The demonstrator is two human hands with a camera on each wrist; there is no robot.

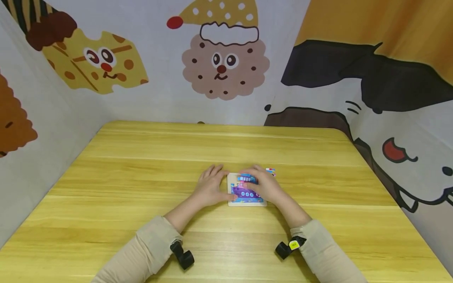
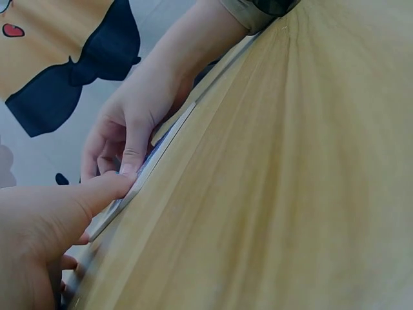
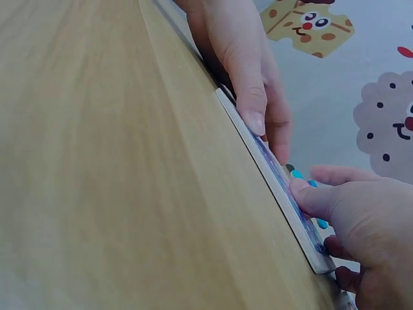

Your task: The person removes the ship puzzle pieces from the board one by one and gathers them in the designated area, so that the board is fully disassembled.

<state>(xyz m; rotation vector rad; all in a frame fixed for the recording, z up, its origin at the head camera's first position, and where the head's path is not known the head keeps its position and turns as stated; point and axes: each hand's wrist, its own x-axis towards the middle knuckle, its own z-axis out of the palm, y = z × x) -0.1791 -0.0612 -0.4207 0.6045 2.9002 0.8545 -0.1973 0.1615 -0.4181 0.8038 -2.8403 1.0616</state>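
head above, wrists low, sharing puzzle board [image 1: 246, 202]

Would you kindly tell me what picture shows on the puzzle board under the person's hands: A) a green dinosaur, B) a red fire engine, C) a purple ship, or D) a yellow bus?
C: the puzzle board shows a purple ship with round portholes on blue water, between the left hand at its left edge and the right hand resting on its right side.

puzzle board [image 1: 246, 192]: blue-purple boat picture, pale rim | table [image 1: 141, 177]: yellow wood grain
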